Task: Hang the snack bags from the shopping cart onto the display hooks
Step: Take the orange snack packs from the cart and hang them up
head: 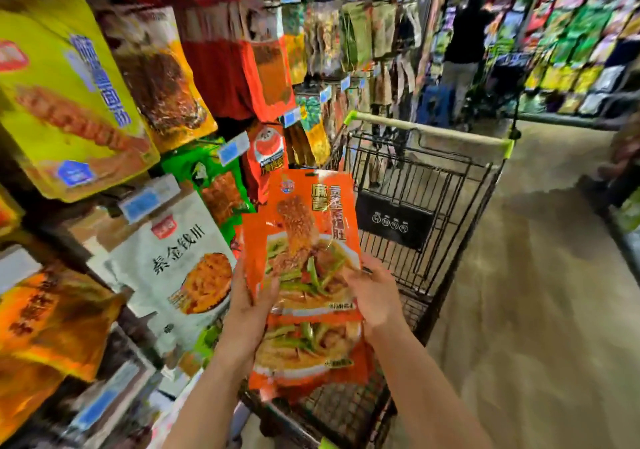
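I hold a stack of orange snack bags (308,227) upright above the near end of the black wire shopping cart (446,185). My left hand (251,296) grips the stack's left edge, thumb on the front. My right hand (375,296) holds its right edge, fingers curled behind. A second orange bag (311,358) shows lower in the same stack, between my forearms. The display wall on the left carries hanging bags, among them a white one (173,261) and a yellow one (65,102). The hooks themselves are hidden behind the bags.
Blue price tags (233,147) stick out from the display rows. The cart's pale handle bar (429,130) lies at its far end. A person in a black top (464,36) stands farther down the aisle by another rack (581,33). Tan floor (540,310) opens to the right.
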Demonstrator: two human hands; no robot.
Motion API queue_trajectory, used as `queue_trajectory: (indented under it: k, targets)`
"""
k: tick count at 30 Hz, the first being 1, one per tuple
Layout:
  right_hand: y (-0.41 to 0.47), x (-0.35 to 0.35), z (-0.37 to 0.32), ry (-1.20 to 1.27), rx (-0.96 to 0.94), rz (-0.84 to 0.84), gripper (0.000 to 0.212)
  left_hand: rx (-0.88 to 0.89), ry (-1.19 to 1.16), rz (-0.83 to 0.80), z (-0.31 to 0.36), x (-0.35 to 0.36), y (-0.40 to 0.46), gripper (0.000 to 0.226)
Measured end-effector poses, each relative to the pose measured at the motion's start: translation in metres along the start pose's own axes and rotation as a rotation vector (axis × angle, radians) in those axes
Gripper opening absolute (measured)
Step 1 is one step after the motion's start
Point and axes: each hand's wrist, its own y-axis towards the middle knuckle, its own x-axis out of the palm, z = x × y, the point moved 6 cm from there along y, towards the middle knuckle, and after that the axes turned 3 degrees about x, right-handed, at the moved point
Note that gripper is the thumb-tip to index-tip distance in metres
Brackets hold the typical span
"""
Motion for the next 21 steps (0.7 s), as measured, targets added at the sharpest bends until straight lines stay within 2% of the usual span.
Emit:
queue_trajectory:
  k: [4,9,12,15,18,21]
  targets:
    - [-0.021,0.046,-0.002,0.009,0.022,-0.112,0.034,-0.038,-0.051,0.133,0.014,-0.055,-0.017,0.084]
    - [-0.077,0.14,0.003,-0.051,-0.067,-0.344,0.04,0.056,-0.081,0.359,0.044,-0.152,-0.074,0.059]
    - [-0.119,0.191,0.009,0.05,-0.058,-0.507,0.04,0.086,-0.125,0.547,0.065,-0.202,-0.121,0.058]
    - [-0.16,0.237,0.018,0.018,-0.038,-0.628,0.041,0.103,-0.166,0.674,0.079,-0.249,-0.168,0.058]
    - [-0.208,0.277,0.033,-0.069,-0.095,-0.741,0.04,0.159,0.01,0.801,0.099,-0.294,-0.22,0.066]
    - [-0.259,0.308,0.053,-0.025,-0.056,-0.854,0.041,0.254,0.157,0.906,0.116,-0.335,-0.273,0.07]
